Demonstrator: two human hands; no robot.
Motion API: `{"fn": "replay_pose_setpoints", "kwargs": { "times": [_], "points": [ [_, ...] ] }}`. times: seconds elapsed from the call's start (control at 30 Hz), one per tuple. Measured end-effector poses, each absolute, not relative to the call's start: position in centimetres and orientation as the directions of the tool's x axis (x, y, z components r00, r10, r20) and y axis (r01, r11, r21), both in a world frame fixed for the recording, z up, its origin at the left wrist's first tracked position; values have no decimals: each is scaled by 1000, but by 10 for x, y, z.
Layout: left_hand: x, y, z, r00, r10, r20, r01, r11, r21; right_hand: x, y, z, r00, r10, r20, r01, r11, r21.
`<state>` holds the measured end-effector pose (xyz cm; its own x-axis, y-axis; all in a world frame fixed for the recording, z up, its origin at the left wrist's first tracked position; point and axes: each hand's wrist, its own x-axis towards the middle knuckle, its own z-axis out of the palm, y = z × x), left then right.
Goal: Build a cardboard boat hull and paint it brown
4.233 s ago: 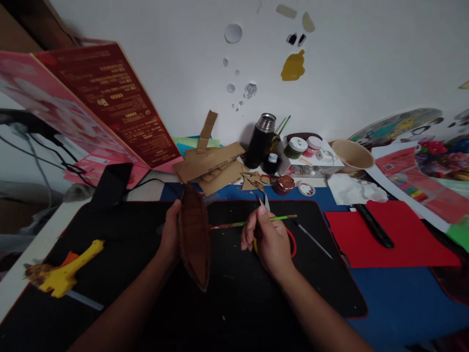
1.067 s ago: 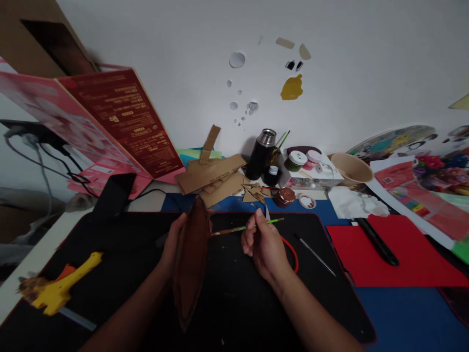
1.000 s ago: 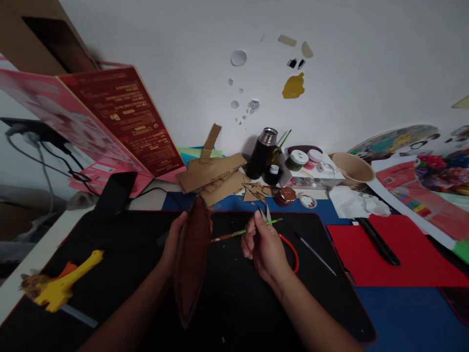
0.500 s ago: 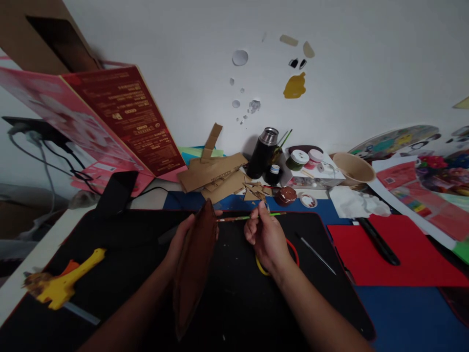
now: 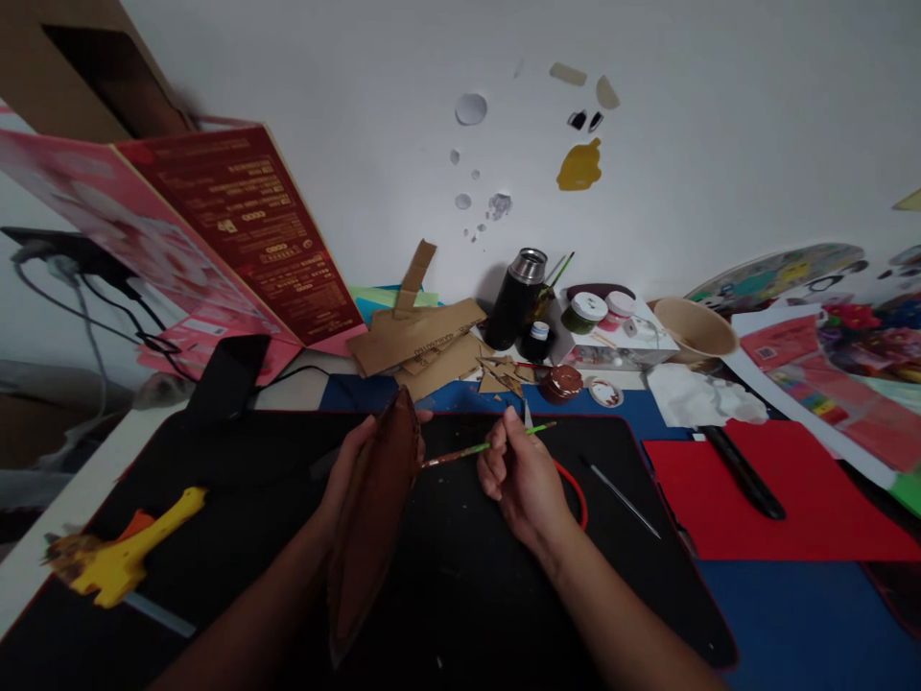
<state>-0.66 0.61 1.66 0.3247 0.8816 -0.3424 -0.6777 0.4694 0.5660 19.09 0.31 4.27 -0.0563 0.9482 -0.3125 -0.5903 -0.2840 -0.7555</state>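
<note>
My left hand (image 5: 350,467) is closed around a long, pointed piece painted brown (image 5: 375,523), which looks like cardboard and is held on edge with its broad face towards me. Between the fingers of my right hand (image 5: 524,475) is a thin green paintbrush (image 5: 475,449). Its brown-smeared end touches the right edge of the painted piece, near the upper part. Scissors with a red handle (image 5: 576,494) lie partly hidden behind my right hand. Beyond the hands stands an open jar of brown paint (image 5: 561,384), its lid (image 5: 605,392) lying beside it.
Cardboard scraps (image 5: 424,341) and a black flask (image 5: 516,299) stand at the back. A yellow giraffe-like figure (image 5: 136,552) lies left on the black mat (image 5: 504,614). To the right are a thin metal rod (image 5: 623,497) and red paper (image 5: 813,499) with a black cutter (image 5: 744,475) on it.
The brown piece has tilted and shifted slightly left and down. The brush's end has dropped a little and now meets the piece's edge.
</note>
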Motion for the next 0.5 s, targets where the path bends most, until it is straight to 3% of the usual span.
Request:
{"fn": "replay_pose_setpoints", "kwargs": {
  "times": [0.17, 0.5],
  "points": [
    [-7, 4, 15, 338, 846, -412, -678, 523, 517, 191, 9, 43, -7, 948, -319, -607, -257, -752],
    [-6, 6, 14, 357, 880, -311, -670, 474, 571, 194, 11, 44, 18, 949, -315, -627, -234, -743]
  ]
}}
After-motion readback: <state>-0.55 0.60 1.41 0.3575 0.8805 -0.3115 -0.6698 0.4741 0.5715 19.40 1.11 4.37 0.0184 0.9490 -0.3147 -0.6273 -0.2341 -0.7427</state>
